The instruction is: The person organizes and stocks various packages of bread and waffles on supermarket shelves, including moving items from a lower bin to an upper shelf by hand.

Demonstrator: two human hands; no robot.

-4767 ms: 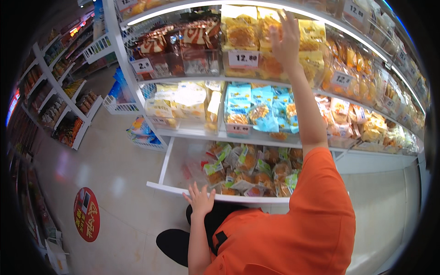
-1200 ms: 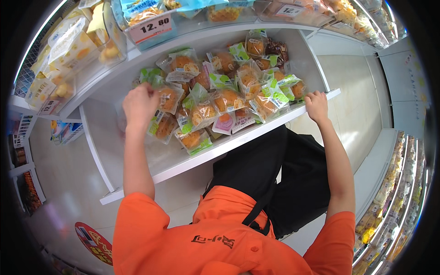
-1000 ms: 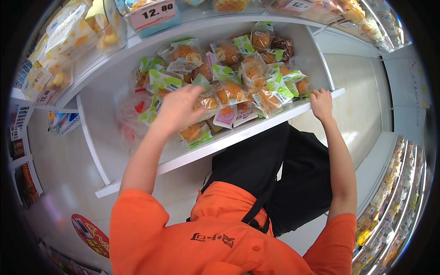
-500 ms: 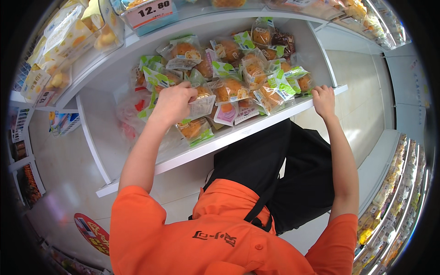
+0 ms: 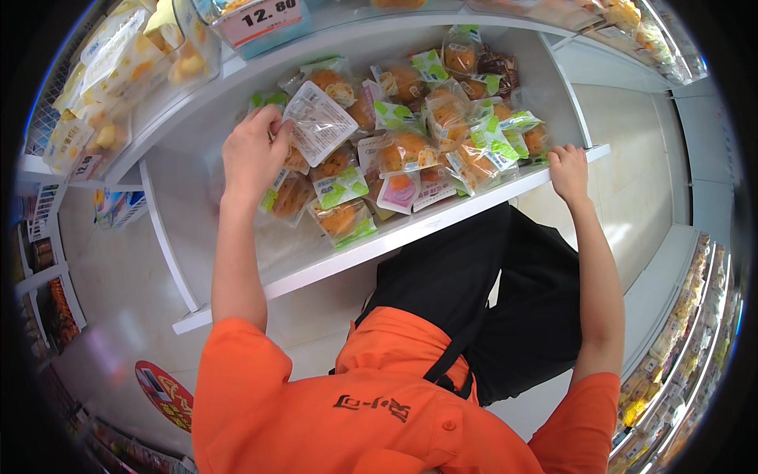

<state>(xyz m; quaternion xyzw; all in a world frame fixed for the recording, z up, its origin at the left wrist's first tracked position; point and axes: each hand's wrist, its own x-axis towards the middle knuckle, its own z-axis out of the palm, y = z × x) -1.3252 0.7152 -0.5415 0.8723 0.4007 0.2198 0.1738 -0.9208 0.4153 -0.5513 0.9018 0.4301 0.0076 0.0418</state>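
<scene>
While a clear-walled bin (image 5: 199, 47) of glossy, pale yellow packs stands on the shelf at the upper left, a round red sticker (image 5: 165, 395) lies flat on the smooth tiled floor (image 5: 110, 284) further down. Next comes a shallow white drawer (image 5: 332, 264), pulled out, its straight front bowed slightly by the lens.

Over its left part reaches the left hand (image 5: 257, 150), thumb and fingers pinched together on the edge of a bun packet (image 5: 320, 122). That packet is tilted above the others, its squarish white printed back (crinkled and catching the light) facing up. Below it and just beside the hand lie more packets (image 5: 339, 182) of crackly clear film with leaf-green patches, each round a domed, speckled, golden-brown bun.

Near the middle, against the drawer's front, rests a flat pack (image 5: 399, 191) in pink and purple. Beneath the front are soft black trousers (image 5: 482, 308), below an orange shirt (image 5: 347, 419) of matt cloth. Towards the back right corner sits a shiny dark brown wrapper (image 5: 497, 67).

At the drawer's right end the right hand (image 5: 568, 170) has its fingers bent over the hard front edge, grasping it. Curving shelves (image 5: 667, 347) of small bright packs fill the far right.
</scene>
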